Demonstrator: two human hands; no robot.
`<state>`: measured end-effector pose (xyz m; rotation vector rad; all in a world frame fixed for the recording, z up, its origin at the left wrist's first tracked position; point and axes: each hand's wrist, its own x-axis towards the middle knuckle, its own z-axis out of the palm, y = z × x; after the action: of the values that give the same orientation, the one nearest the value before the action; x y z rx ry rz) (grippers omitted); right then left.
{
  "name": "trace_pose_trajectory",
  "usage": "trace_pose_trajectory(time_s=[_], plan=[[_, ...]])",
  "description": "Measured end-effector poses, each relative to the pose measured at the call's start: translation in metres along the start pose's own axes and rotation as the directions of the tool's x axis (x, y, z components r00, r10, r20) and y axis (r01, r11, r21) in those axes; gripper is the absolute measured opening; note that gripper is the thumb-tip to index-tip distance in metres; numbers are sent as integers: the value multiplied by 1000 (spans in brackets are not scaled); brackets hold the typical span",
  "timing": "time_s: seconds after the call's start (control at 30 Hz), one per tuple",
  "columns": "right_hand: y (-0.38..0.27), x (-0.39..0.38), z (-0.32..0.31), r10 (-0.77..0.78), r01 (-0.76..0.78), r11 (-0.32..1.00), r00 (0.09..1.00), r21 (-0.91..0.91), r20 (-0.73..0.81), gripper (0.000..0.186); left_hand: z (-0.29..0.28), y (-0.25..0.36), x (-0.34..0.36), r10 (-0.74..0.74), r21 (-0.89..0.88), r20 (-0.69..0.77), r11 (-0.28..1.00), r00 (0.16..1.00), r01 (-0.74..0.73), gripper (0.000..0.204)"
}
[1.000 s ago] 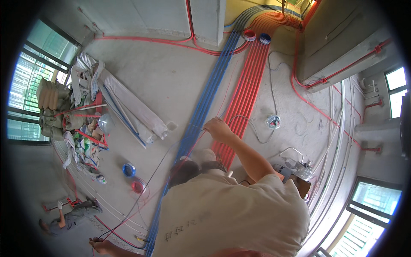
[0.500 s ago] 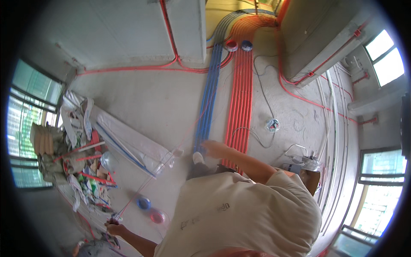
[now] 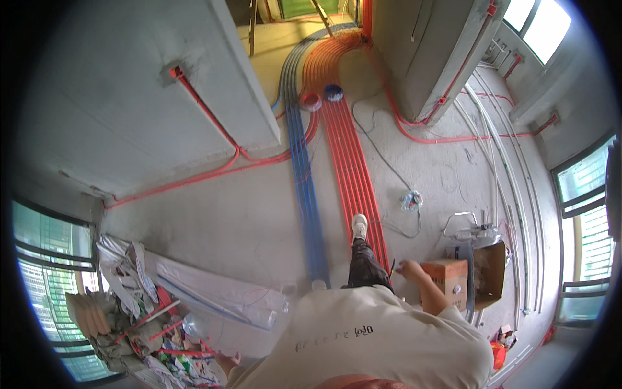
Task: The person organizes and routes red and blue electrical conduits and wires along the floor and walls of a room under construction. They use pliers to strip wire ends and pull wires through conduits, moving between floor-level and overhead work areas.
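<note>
My right hand (image 3: pixel 408 268) is low at the right, beside a cardboard box (image 3: pixel 444 282) and over the edge of the red conduits (image 3: pixel 343 149); its small, blurred fingers hide whether it holds anything. My left hand (image 3: pixel 228 358) is at the lower left, partly behind my shirt, near the pile of sacks and scraps (image 3: pixel 139 340); its grip is unclear. My white shoe (image 3: pixel 359 227) is on the red conduits, right of the blue conduits (image 3: pixel 298 149).
Long wrapped bundles (image 3: pixel 217 292) lie at left. An open carton (image 3: pixel 487 275), metal tool (image 3: pixel 479 233) and white pipes (image 3: pixel 499 149) are at right. Two wire coils (image 3: pixel 311 102) rest on the conduits before the yellow-lit doorway, between a wall (image 3: pixel 162 129) and a pillar (image 3: pixel 414 65).
My view has tipped toward the doorway. My foot has stepped forward onto the red conduits. My right arm has dropped to my right side. The co-worker at lower left is out of view.
</note>
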<state>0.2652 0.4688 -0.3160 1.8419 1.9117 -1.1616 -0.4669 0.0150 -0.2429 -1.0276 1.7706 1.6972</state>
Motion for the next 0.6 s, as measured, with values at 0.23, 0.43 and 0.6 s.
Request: trace_pose_trajectory(time_s=[0.23,0.43,0.6], plan=[[70,60,13,-83,5,939,973,343,214,31,269,-96,-53,10,571,318,796,948,-200,36],[56,154,-154,154,-243,618,970,747,188,37,513,-193,-177,-231,734,649,438,724,-518,23],[61,244,-283,312,-35,600,930,799,-194,28,636,-212,-272,-203,681,723,369,660,-632,26]])
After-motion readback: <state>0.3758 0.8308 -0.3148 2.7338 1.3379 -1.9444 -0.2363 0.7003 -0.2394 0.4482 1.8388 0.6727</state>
